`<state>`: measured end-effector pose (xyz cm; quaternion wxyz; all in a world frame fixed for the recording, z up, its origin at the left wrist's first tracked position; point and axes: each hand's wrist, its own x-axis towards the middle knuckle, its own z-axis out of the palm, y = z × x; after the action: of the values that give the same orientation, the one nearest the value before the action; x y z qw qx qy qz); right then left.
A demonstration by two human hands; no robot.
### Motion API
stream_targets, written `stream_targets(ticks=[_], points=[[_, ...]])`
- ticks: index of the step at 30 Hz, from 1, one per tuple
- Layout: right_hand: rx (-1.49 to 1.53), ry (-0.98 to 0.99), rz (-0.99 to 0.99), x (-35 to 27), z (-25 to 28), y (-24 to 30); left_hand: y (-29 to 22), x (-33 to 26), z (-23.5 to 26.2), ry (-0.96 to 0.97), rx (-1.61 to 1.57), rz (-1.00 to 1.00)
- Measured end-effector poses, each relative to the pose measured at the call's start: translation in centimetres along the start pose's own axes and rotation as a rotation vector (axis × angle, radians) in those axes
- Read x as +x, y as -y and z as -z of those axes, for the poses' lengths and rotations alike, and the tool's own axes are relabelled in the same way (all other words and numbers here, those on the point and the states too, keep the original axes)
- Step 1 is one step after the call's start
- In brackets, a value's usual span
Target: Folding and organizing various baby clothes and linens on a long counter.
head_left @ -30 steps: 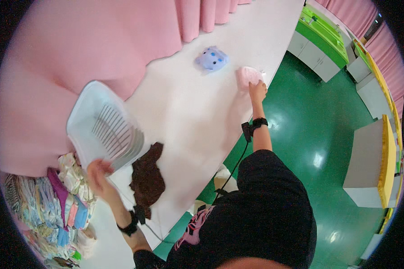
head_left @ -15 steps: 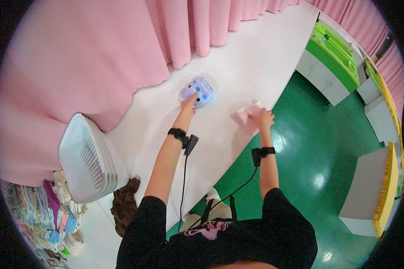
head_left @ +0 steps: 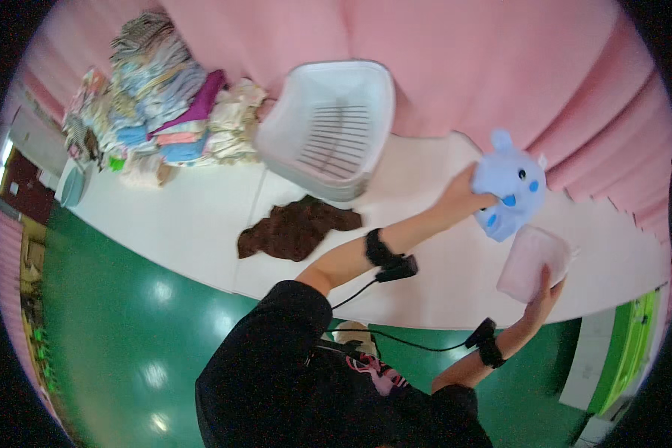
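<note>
My left hand (head_left: 467, 196) grips a light-blue soft cloth item (head_left: 506, 183) with dark button-like eyes, brighter blue spots and a rounded ear. Whether it is a hat or a plush toy I cannot tell. Its lower end hangs beside a pale pink, soft, bundled item (head_left: 529, 261). My right hand (head_left: 546, 293) is closed around the near right side of that pink bundle, thumb lying on it. Both items seem raised over the right part of the white table (head_left: 414, 295). A dark brown crumpled cloth (head_left: 295, 230) lies to the left of my left forearm.
Stacked white plastic baskets (head_left: 336, 183) with slotted bottoms stand behind the brown cloth. Piled folded clothes (head_left: 160, 97) fill the far left of the table. Pink curtains (head_left: 455, 67) hang along the back. Cables run from black bands on my wrists.
My view has swung left, bringing the baskets and clothes to the middle and left. Both items, which were at the table surface, are now lifted and close together in my hands.
</note>
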<state>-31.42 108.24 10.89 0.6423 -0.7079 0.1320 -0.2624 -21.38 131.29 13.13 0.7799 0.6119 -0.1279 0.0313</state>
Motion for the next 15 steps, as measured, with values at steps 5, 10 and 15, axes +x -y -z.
stream_targets(ticks=[5,10,15], points=[[0.401,0.268,0.046,-2.8,-15.6,11.0,-13.1,-7.5,15.8,-0.534,-0.136,-0.334],[0.487,0.529,0.050,-11.3,-40.3,17.8,-16.4,-13.7,32.3,-0.874,-0.254,-0.503],[0.133,0.131,0.007,-15.4,-63.1,10.3,-16.2,-20.2,41.4,-0.974,-0.227,-0.325]])
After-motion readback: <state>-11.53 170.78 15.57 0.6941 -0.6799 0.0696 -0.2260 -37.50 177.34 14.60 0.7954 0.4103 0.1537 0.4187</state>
